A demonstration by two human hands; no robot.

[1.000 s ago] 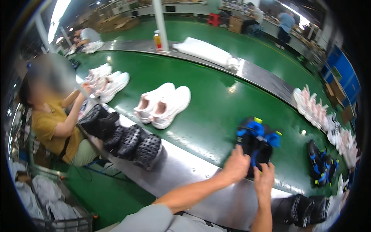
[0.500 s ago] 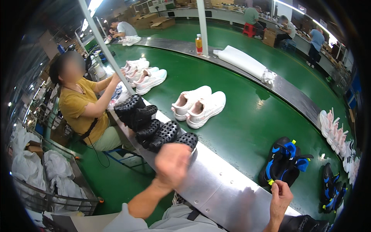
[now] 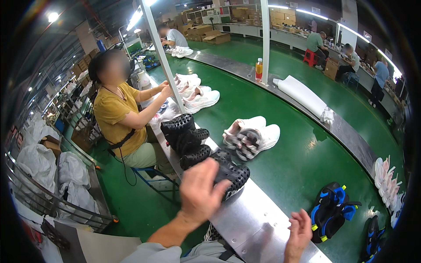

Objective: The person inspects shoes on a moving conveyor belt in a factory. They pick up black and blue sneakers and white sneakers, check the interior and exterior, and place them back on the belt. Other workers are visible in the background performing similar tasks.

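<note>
A: Where's the nearest black perforated piece (image 3: 239,176)?
B: Just beyond left hand (image 3: 197,193), ahead and right, end of the row on the metal ledge (image 3: 252,212). Contact: can't tell
A: Long axis?
B: Unclear, hand covers part. Row runs along ledge
A: Fingers?
B: Left thumb spread off its fingers. Right hand (image 3: 299,234) half-curled, empty, near blue-black shoes (image 3: 323,212). Left is nearer the piece
</note>
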